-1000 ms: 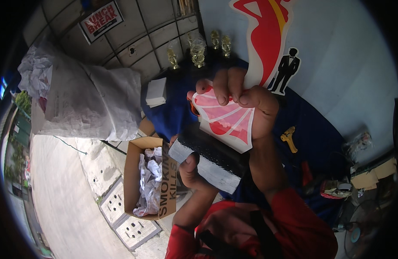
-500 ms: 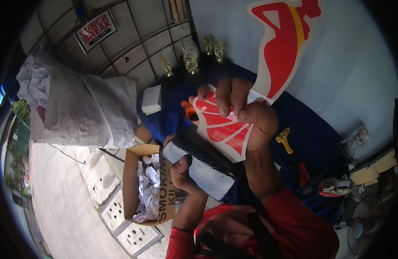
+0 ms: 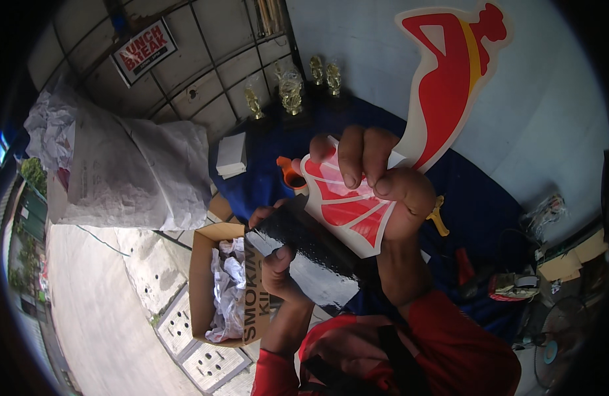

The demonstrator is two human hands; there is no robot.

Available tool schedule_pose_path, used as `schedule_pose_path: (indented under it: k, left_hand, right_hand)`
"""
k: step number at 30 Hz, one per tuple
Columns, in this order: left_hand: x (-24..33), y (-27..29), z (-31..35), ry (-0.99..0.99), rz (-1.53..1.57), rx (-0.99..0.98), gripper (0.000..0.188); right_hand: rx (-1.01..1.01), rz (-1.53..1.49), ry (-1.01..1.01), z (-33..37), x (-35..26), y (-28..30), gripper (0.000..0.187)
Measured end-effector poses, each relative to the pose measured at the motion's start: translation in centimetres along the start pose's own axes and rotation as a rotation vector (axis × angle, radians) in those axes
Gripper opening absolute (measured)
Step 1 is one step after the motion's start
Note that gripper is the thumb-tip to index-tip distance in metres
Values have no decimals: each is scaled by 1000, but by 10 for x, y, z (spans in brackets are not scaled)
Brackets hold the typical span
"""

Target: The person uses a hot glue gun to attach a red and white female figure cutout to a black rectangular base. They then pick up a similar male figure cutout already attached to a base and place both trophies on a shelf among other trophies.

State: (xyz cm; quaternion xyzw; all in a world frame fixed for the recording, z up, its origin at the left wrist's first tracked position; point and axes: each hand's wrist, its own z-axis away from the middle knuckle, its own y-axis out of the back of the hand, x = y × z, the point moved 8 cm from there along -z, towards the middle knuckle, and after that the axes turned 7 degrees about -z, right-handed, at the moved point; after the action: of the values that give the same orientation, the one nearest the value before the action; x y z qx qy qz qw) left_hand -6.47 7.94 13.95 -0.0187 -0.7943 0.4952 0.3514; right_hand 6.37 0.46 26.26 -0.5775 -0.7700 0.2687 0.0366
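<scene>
As left fingers (image 3: 277, 260) clasped the black block (image 3: 325, 277), I saw it slope lengthwise down-right; right fingers (image 3: 351, 157) pinched the red cutout (image 3: 444, 99) alongside.

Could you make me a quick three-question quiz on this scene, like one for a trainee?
1. True or false: the left hand holds a glossy black piece.
2. Pick one: the stripe on the red cut-out is (a) green, (b) yellow, (c) blue.
3. Which hand grips the cut-out?

Key:
1. True.
2. (b) yellow.
3. The right hand.
</scene>
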Motion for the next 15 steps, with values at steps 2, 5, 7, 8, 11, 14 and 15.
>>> schedule_pose_path:
  k: [2,5,7,8,11,14,15]
  left_hand:
    - [-2,6,-4,-7,20,2,69]
    - [-9,25,-21,-58,59,-10,72]
    - [-9,44,-42,-123,-232,-44,77]
    - [-8,55,-51,-143,-441,-44,79]
    - [-11,66,-65,-368,-1408,-48,80]
    - [-22,53,-63,-537,-1315,-167,85]
    - [-24,42,-58,-630,-1302,-209,88]
  right_hand:
    - [13,-36,16,2,3,3,4]
    - [59,51,-3,10,13,15,6]
    - [60,130,-19,20,22,30,12]
    - [69,181,-36,28,25,43,15]
    - [38,474,-241,67,53,86,29]
    - [-35,761,-303,114,84,130,27]
    - [-79,846,-270,128,93,139,28]
